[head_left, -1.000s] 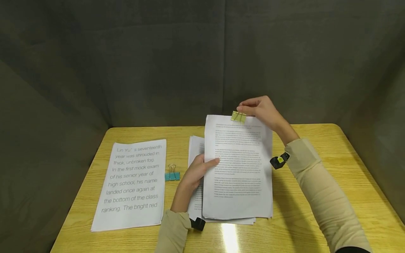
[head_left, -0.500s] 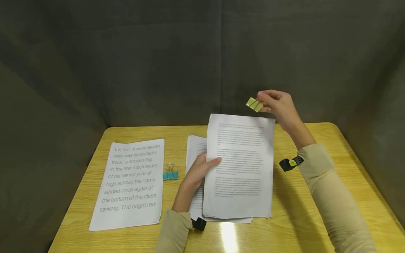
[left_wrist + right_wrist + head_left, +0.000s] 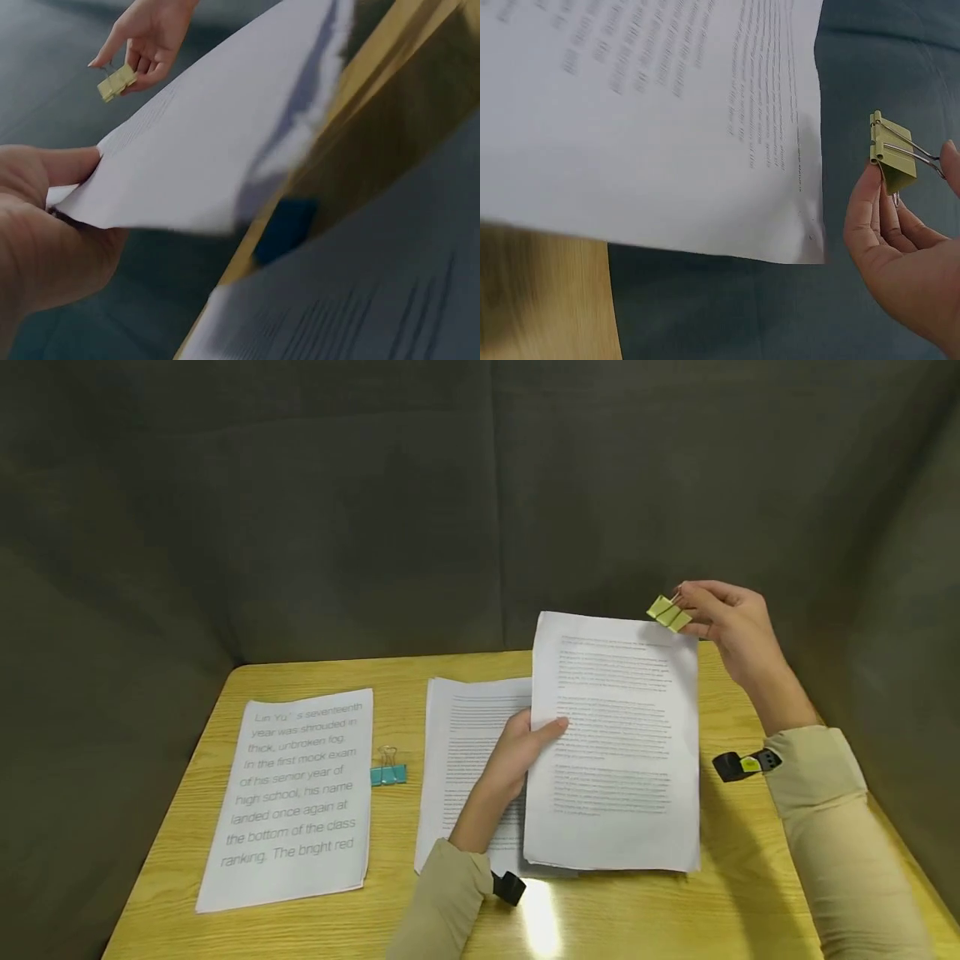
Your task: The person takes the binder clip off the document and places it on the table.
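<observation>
My left hand (image 3: 517, 747) grips the left edge of a stack of printed sheets (image 3: 611, 839), its thumb on the front page. The stack is raised above the table. In my right hand (image 3: 735, 622) is a yellow binder clip (image 3: 669, 614), held by its wire handles between fingers and thumb. The right wrist view shows the binder clip (image 3: 896, 150) apart from the paper edge (image 3: 810, 236), with no paper in it. From the head, it overlaps the stack's top right corner. Another printed stack (image 3: 438, 777) lies on the table, partly hidden behind the raised one.
On the left of the wooden table (image 3: 172, 868) lies a stack of sheets in large print (image 3: 285, 810). A teal binder clip (image 3: 389, 775) rests beside its right edge. Dark cloth (image 3: 375, 510) hangs behind the table. A blurred blue object (image 3: 285, 229) shows in the left wrist view.
The yellow binder clip has come away from the stack's top edge and moved right with my right hand. My left hand has shifted the raised stack right, uncovering more of the stack below.
</observation>
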A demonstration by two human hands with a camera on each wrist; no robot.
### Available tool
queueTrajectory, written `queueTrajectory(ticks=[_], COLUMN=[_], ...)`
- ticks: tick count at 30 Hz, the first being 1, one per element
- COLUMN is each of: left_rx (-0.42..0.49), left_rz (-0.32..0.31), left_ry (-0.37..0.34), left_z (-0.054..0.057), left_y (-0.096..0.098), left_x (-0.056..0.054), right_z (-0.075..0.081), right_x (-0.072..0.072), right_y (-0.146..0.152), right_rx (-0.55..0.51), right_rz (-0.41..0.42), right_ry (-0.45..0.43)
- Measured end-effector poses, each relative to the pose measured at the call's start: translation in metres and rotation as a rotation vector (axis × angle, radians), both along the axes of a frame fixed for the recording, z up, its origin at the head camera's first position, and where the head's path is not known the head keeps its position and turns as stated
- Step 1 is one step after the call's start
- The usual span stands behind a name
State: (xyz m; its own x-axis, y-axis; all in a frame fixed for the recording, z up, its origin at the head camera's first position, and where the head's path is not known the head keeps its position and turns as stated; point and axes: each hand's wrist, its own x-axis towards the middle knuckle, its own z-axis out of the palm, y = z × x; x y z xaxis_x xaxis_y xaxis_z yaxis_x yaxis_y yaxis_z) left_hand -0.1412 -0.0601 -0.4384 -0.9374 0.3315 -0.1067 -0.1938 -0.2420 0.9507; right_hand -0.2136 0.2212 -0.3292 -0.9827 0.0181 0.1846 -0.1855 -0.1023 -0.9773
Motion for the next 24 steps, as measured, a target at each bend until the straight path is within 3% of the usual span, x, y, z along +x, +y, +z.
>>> queueTrajectory(ticks=[7, 17, 24], left_rx=[-0.011, -0.062, -0.076], left_rz=[0.101, 0.111, 0.149], left_ry=[-0.083, -0.112, -0.163], left_z=[-0.007, -0.015, -0.027], left_y=[0.041, 0.082, 0.093], left_x=[0.003, 0.013, 0.014], right_z=[-0.006, -0.024, -0.046], right_x=[0.014, 0.034, 0.042], right_y=[0.026, 0.056, 0.068], right_rx=[-0.033, -0.049, 0.002], right_rz=[-0.051, -0.1, -0.051], right_ry=[-0.034, -0.113, -0.215])
